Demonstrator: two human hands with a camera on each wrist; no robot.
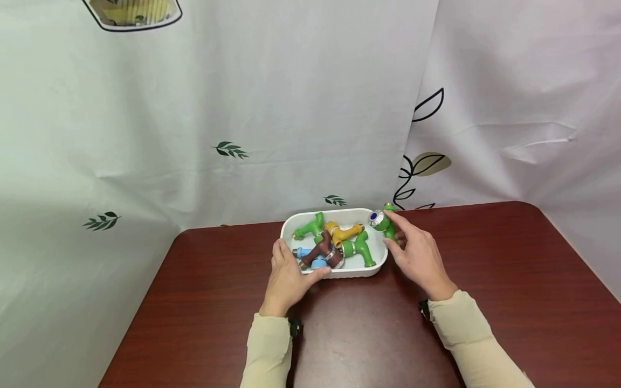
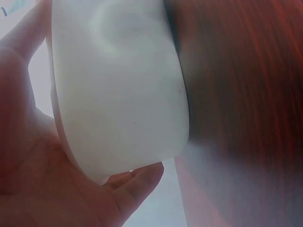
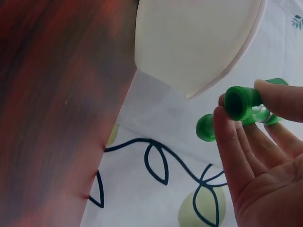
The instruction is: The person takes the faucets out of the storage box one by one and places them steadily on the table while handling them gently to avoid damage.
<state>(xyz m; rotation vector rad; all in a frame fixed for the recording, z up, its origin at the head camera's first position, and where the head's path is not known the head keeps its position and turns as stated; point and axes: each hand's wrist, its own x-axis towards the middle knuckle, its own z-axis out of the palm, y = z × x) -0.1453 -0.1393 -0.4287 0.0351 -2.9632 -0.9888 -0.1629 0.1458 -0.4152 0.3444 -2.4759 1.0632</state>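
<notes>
A white oval-cornered plastic tray [image 1: 356, 273] stands on the table with several plastic taps in it. Inside lie a green tap [image 1: 359, 249], another green tap [image 1: 310, 228], a yellow tap [image 1: 343, 233], a dark brown tap [image 1: 321, 251] and blue parts [image 1: 318, 262] partly under the brown one. My left hand [image 1: 286, 277] grips the tray's left end, thumb over the front rim; the left wrist view shows fingers around its wall. Above the tray's right rim, my right hand [image 1: 419, 256] pinches a green tap [image 3: 239, 103] with a silver, blue-centred knob between thumb and fingers.
The reddish-brown wooden table [image 1: 509, 285] reaches out on both sides of the tray. Close behind the tray, at the table's back edge, hangs a white curtain [image 1: 291, 108] printed with leaves.
</notes>
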